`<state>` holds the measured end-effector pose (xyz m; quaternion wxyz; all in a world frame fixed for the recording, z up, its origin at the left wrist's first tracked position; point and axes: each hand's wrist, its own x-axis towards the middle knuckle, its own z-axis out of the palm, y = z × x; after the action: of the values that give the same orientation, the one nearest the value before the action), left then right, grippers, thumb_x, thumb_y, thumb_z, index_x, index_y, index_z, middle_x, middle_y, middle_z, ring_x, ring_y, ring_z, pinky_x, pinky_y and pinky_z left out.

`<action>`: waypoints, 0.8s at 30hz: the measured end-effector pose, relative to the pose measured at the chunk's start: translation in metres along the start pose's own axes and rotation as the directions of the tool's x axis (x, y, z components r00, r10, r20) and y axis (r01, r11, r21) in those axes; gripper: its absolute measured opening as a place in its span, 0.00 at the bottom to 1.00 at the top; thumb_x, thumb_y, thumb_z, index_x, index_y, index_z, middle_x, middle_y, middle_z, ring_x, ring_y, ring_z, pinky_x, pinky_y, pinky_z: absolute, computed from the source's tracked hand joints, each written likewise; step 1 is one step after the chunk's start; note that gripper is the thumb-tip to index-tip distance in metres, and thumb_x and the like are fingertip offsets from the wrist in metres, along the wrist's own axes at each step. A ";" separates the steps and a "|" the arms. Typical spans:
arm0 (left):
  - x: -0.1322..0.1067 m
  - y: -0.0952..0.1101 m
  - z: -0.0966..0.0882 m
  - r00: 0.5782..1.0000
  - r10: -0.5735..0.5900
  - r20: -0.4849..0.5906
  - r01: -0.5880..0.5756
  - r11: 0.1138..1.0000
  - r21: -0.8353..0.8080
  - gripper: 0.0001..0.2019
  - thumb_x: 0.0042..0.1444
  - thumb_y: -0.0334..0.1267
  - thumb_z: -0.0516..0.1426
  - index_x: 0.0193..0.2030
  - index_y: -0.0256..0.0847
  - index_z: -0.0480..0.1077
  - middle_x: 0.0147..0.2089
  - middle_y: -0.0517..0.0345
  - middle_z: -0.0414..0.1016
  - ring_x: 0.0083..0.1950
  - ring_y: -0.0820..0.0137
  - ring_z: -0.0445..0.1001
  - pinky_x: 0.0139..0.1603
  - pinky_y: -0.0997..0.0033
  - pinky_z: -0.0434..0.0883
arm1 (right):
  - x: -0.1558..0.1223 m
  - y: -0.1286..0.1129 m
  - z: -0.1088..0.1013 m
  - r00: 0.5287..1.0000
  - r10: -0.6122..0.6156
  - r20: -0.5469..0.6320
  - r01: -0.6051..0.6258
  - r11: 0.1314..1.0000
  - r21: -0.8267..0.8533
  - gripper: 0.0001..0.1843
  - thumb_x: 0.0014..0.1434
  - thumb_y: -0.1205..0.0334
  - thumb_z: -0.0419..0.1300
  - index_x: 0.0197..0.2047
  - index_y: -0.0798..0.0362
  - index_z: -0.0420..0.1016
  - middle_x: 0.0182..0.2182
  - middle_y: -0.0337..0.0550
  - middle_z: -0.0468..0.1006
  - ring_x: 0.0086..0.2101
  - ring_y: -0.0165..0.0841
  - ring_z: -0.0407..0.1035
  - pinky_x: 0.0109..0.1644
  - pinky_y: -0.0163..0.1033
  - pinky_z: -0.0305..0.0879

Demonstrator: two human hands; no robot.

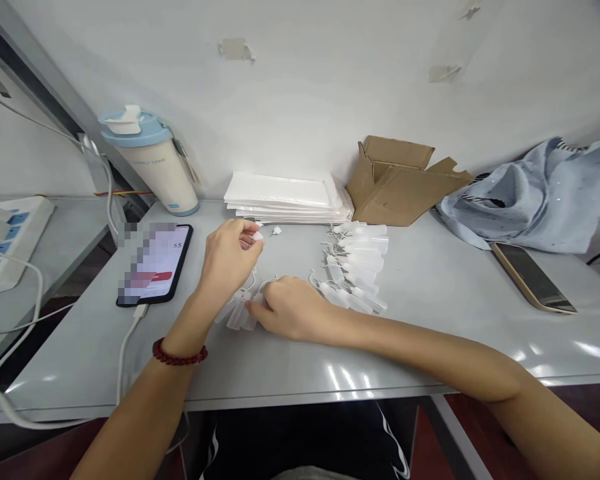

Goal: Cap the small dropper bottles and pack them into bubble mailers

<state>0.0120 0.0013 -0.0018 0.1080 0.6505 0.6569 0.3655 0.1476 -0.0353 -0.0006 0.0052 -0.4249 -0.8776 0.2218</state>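
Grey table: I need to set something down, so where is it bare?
A wide bare patch lies between the translucent pieces and the gold-edged phone, in front of the cardboard box. A smaller one lies in front of the lit phone, left of its cable. Crowded: around the left hand and right hand, and along the back.

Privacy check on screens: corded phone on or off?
On: the corded phone is lit, showing digits and a red patch. The other phone looks dark.

The translucent pieces (369, 245) look smooth plastic, the tabletop (430, 283) glossy
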 end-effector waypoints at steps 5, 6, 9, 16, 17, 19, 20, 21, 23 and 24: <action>-0.003 0.002 -0.003 0.998 0.006 -0.066 -0.008 1.000 -0.020 0.09 0.51 0.33 0.56 0.39 0.36 0.73 0.41 0.53 0.77 0.37 0.67 0.75 0.41 0.67 0.72 | 0.014 -0.007 -0.003 0.997 0.045 0.062 -0.045 0.999 -0.007 0.18 0.58 0.55 0.51 0.28 0.58 0.76 0.29 0.58 0.79 0.32 0.47 0.74 0.28 0.41 0.61; -0.004 0.003 -0.004 0.998 0.003 -0.067 -0.005 1.000 -0.029 0.09 0.51 0.33 0.56 0.39 0.37 0.73 0.41 0.53 0.77 0.37 0.67 0.75 0.41 0.67 0.72 | 0.015 -0.006 -0.003 0.996 0.051 0.068 -0.051 0.999 -0.003 0.17 0.57 0.55 0.52 0.28 0.58 0.76 0.29 0.58 0.79 0.32 0.47 0.74 0.27 0.41 0.61; -0.005 0.006 -0.004 0.997 0.013 -0.071 -0.017 0.998 -0.063 0.09 0.51 0.34 0.56 0.39 0.38 0.74 0.41 0.54 0.77 0.38 0.67 0.74 0.39 0.67 0.72 | 0.014 -0.002 -0.004 0.995 0.064 0.079 -0.066 0.998 0.024 0.14 0.53 0.56 0.55 0.25 0.57 0.75 0.26 0.55 0.78 0.28 0.43 0.74 0.25 0.38 0.60; -0.007 0.012 -0.008 0.973 -0.205 0.107 0.230 0.910 -0.346 0.13 0.48 0.38 0.60 0.41 0.38 0.73 0.33 0.56 0.78 0.33 0.66 0.76 0.31 0.70 0.71 | -0.006 0.022 -0.015 0.995 0.069 0.068 -0.089 0.926 0.367 0.19 0.56 0.60 0.53 0.16 0.54 0.62 0.12 0.38 0.69 0.13 0.25 0.63 0.18 0.30 0.55; -0.008 0.013 -0.009 0.962 -0.225 0.152 0.268 0.876 -0.400 0.14 0.47 0.38 0.61 0.42 0.38 0.73 0.32 0.56 0.78 0.33 0.66 0.77 0.30 0.71 0.71 | -0.011 0.027 -0.018 0.997 0.075 0.024 -0.078 0.903 0.422 0.17 0.56 0.61 0.53 0.17 0.54 0.62 0.13 0.37 0.69 0.13 0.24 0.62 0.19 0.30 0.55; -0.010 0.016 -0.010 0.952 -0.209 0.225 0.296 0.824 -0.484 0.14 0.46 0.39 0.63 0.40 0.39 0.73 0.33 0.56 0.78 0.35 0.66 0.77 0.32 0.71 0.73 | -0.022 0.040 -0.025 0.994 0.072 -0.083 -0.024 0.882 0.470 0.14 0.56 0.63 0.54 0.19 0.55 0.64 0.14 0.36 0.69 0.15 0.24 0.63 0.21 0.30 0.56; -0.011 0.017 -0.010 0.948 -0.186 0.258 0.297 0.808 -0.509 0.13 0.46 0.39 0.64 0.39 0.39 0.73 0.34 0.56 0.79 0.36 0.66 0.77 0.35 0.70 0.73 | -0.027 0.047 -0.027 0.988 0.059 -0.141 0.018 0.871 0.490 0.13 0.56 0.63 0.55 0.21 0.55 0.66 0.15 0.35 0.69 0.16 0.25 0.64 0.22 0.30 0.57; -0.012 0.019 -0.010 0.944 -0.166 0.286 0.298 0.801 -0.520 0.11 0.46 0.39 0.64 0.38 0.40 0.74 0.35 0.56 0.79 0.37 0.67 0.77 0.36 0.70 0.73 | -0.031 0.054 -0.029 0.981 0.047 -0.188 0.058 0.856 0.514 0.11 0.55 0.63 0.56 0.23 0.55 0.66 0.16 0.35 0.70 0.18 0.26 0.64 0.23 0.31 0.57; -0.015 0.022 -0.009 0.930 -0.143 0.340 0.311 0.800 -0.513 0.10 0.48 0.40 0.63 0.37 0.41 0.75 0.35 0.57 0.79 0.37 0.68 0.77 0.38 0.69 0.74 | -0.040 0.070 -0.029 0.969 0.044 -0.244 0.112 0.800 0.590 0.09 0.55 0.63 0.57 0.25 0.55 0.67 0.19 0.36 0.70 0.21 0.27 0.66 0.25 0.32 0.58; -0.016 0.023 -0.009 0.919 -0.136 0.370 0.322 0.800 -0.505 0.10 0.49 0.40 0.63 0.38 0.41 0.75 0.35 0.57 0.79 0.36 0.68 0.77 0.39 0.69 0.74 | -0.044 0.077 -0.027 0.963 0.061 -0.261 0.127 0.753 0.645 0.09 0.55 0.63 0.56 0.26 0.56 0.68 0.20 0.36 0.69 0.22 0.27 0.66 0.26 0.32 0.59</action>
<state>0.0265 -0.0187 0.0133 0.4402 0.5549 0.5704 0.4159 0.2382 -0.0159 0.0016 0.2755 -0.4059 -0.7423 0.4564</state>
